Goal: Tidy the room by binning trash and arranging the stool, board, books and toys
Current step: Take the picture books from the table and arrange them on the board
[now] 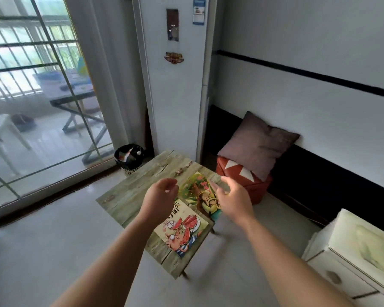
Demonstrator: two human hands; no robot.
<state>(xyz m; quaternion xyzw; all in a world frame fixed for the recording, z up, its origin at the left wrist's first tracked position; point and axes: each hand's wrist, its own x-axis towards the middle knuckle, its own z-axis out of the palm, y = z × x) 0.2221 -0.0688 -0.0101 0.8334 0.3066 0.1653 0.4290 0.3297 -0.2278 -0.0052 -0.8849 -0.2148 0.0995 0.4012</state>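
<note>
Arranging the books seems the step in hand: the watermelon book (182,229) and green book (198,191) lie touching along the tabletop's (131,196) right edge. The left hand (162,196) and right hand (233,197) hover above them, loosely curled and empty. The next move probably calls for gripping one book's edge.

The table (129,196) is pale wood-grain, the book (182,231) yellow with red watermelon, the stool (258,188) orange with white triangles.

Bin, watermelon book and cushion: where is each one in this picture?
bin (130,165): head view, on its front wall.
watermelon book (182,231): head view, middle of its cover.
cushion (257,145): head view, middle of its face.
</note>
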